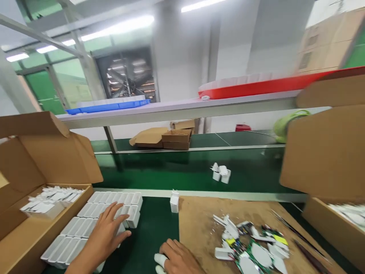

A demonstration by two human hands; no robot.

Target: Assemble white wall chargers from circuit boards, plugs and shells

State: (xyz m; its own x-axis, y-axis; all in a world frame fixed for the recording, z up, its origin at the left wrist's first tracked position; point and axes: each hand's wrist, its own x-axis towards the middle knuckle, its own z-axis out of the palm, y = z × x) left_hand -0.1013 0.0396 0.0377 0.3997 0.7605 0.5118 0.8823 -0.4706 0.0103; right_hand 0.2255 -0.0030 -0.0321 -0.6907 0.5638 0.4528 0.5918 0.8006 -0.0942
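My left hand (pixel 107 232) lies flat with fingers spread on rows of white plastic housings (pixel 85 224) standing on the green table. My right hand (pixel 178 258) rests at the bottom edge beside a brown board (pixel 199 217), with white cots on two fingertips; its fingers are curled and I see nothing in them. A single white housing (pixel 174 201) stands upright just beyond both hands. On the board lies a pile of green circuit boards and white parts (pixel 251 247).
An open cardboard box (pixel 31 179) with white parts stands at the left, another carton (pixel 327 160) at the right. A green conveyor belt (pixel 185 171) carries a few white housings (pixel 221 173). A shelf above holds blue (pixel 108 107) and red trays (pixel 256 87).
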